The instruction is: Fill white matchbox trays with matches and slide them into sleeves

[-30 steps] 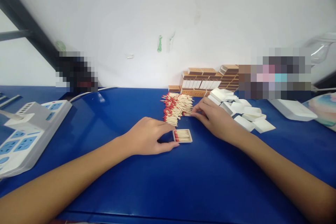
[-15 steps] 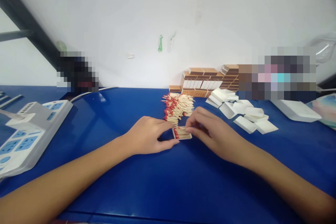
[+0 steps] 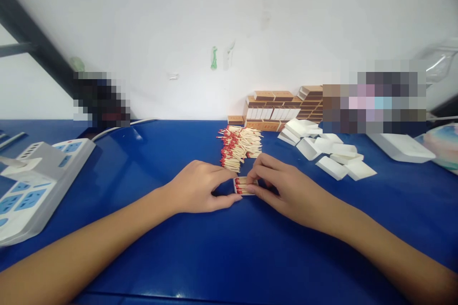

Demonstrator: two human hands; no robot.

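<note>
head camera: closest to me ran the near edge of the blue bench (image 3: 214,252), then a bare stretch where my hands had room to draw back. past it, well in from that edge, sat the small white tray (image 3: 235,187), its row of matches (image 3: 241,186) lying with red heads to the left. my left hand (image 3: 200,188) held the tray, thumb at its near left corner, forefinger at the far left one. my right hand (image 3: 286,183) was over its right end, thumb and fingertips drawn narrow; i could not tell whether they pinched a match. the step, i judged, wanted a light left grip, so the thin walls would not bow, and each match laid flat, heads one way. just beyond lay the match pile (image 3: 238,145), near enough that a short lift over the tray's far wall seemed wise. loose white trays (image 3: 332,167) crowded toward the far right corner; leftward, open blue reached the power strip (image 3: 60,186). stacked matchboxes (image 3: 272,114) lined the far edge.
</note>
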